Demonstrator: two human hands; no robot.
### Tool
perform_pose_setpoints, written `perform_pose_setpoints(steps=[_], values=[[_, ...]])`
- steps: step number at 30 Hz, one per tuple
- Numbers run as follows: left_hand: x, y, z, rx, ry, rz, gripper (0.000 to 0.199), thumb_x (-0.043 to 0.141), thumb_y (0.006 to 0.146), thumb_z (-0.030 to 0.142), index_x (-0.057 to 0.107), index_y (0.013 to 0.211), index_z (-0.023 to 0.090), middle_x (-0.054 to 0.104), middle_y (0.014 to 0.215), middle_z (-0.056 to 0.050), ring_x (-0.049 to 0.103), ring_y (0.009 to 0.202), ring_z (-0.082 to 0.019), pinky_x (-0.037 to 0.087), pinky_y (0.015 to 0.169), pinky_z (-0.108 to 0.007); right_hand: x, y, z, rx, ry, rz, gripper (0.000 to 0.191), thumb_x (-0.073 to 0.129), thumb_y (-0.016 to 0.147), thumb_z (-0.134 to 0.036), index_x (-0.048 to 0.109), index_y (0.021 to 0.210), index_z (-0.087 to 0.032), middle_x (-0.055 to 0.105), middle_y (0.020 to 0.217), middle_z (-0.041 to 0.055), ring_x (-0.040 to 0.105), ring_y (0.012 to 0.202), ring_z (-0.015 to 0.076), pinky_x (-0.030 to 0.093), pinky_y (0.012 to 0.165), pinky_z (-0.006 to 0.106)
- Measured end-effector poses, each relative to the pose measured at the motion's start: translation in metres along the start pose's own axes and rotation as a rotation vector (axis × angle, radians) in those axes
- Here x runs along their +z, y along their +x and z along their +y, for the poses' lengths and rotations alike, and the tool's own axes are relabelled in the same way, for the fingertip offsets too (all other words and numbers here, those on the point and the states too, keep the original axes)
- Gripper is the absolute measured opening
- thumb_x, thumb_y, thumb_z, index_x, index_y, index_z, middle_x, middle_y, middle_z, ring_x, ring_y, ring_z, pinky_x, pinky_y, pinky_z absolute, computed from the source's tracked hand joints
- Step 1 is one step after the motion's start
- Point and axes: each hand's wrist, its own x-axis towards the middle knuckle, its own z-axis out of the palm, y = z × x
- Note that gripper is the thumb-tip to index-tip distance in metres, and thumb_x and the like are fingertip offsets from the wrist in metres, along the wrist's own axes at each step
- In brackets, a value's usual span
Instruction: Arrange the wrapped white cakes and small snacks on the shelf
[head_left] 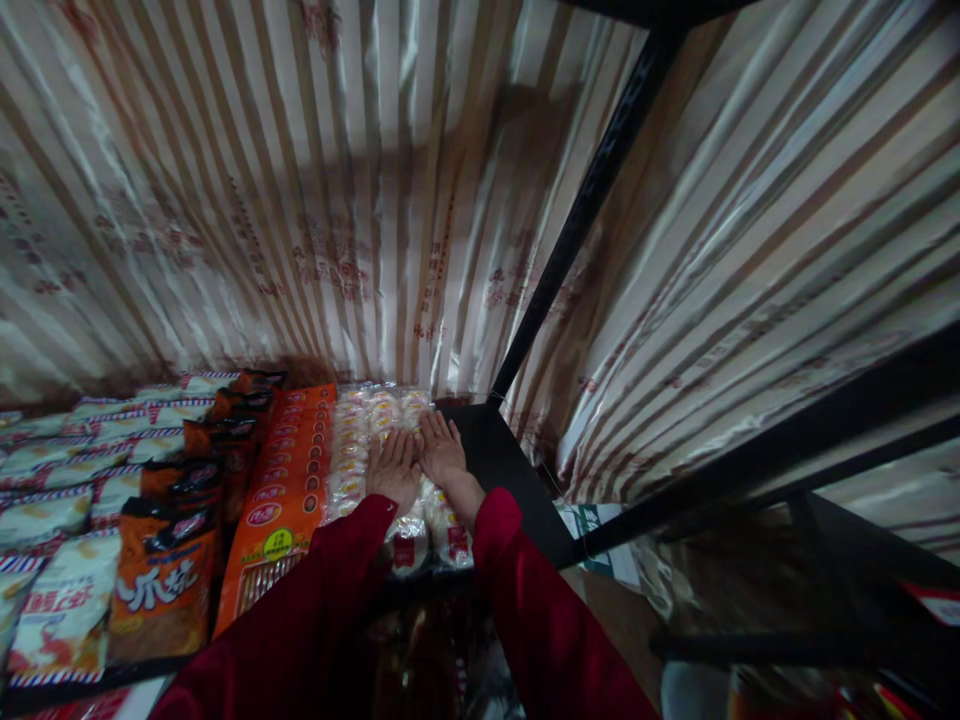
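Both hands lie flat, side by side, on rows of small white packaged snacks in clear wrappers with red labels. My left hand rests on the middle rows with its fingers stretched toward the back. Close beside it, my right hand lies on the rightmost row, fingers extended. Neither hand grasps anything. Red sleeves cover both forearms. To the left of the white packs is a row of orange packages with round logos. What lies under the palms is hidden.
Orange-brown snack bags and white-blue bags stand in rows at the left. A bare black shelf panel adjoins the right row, with a black upright post at its back corner. Striped printed sheeting hangs behind.
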Motion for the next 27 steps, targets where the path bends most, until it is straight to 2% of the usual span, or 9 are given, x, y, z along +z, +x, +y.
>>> perform_pose_setpoints(steps=[6,11,16,19,23,27], values=[[-0.014,-0.011,0.002,0.012,-0.023,0.064,0.055,0.024,0.09,0.031,0.034,0.139,0.007,0.027,0.148,-0.012,0.018,0.138,-0.024,0.01,0.113,-0.052,-0.024,-0.01,0.007,0.092,0.073,0.089,0.051,0.02,0.096,-0.033,0.034,0.14,-0.012,0.031,0.147,0.008,0.018,0.139,0.0181,0.012,0.112,0.037],[-0.015,-0.048,0.02,0.035,0.003,0.115,0.055,0.031,0.088,0.03,0.037,0.136,0.004,0.03,0.146,-0.014,0.018,0.138,-0.026,0.012,0.112,-0.052,-0.028,-0.045,0.018,0.128,0.14,0.164,0.051,0.019,0.096,-0.031,0.038,0.137,-0.008,0.035,0.145,0.0109,0.022,0.138,0.0183,0.015,0.112,0.037],[0.005,-0.096,0.056,0.124,-0.006,0.214,0.055,0.035,0.086,0.031,0.037,0.137,0.009,0.033,0.145,-0.013,0.026,0.136,-0.026,0.02,0.111,-0.05,-0.013,-0.088,0.024,0.154,0.228,0.27,0.055,0.015,0.096,-0.034,0.043,0.133,-0.004,0.039,0.142,0.0148,0.027,0.136,0.0207,0.023,0.11,0.038],[0.021,-0.12,0.072,0.161,-0.018,0.298,0.059,0.04,0.084,0.036,0.037,0.137,0.01,0.033,0.145,-0.013,0.025,0.136,-0.028,0.02,0.111,-0.049,-0.004,-0.11,0.027,0.129,0.273,0.33,0.058,0.014,0.095,-0.037,0.044,0.132,-0.004,0.04,0.141,0.0162,0.028,0.135,0.0214,0.026,0.109,0.039],[0.04,-0.141,0.076,0.152,0.004,0.391,0.061,0.039,0.085,0.042,0.039,0.136,0.009,0.036,0.143,-0.016,0.027,0.135,-0.029,0.019,0.111,-0.048,0.007,-0.131,0.028,0.138,0.329,0.357,0.061,0.014,0.095,-0.041,0.045,0.131,-0.003,0.042,0.139,0.018,0.031,0.134,0.0218,0.029,0.108,0.041],[0.044,-0.146,0.071,0.114,0.027,0.388,0.057,0.037,0.086,0.04,0.042,0.134,0.01,0.04,0.141,-0.014,0.032,0.133,-0.027,0.019,0.111,-0.047,0.015,-0.139,0.024,0.116,0.347,0.353,0.062,0.014,0.095,-0.042,0.043,0.133,-0.002,0.041,0.14,0.0187,0.031,0.135,0.0225,0.031,0.108,0.041]])
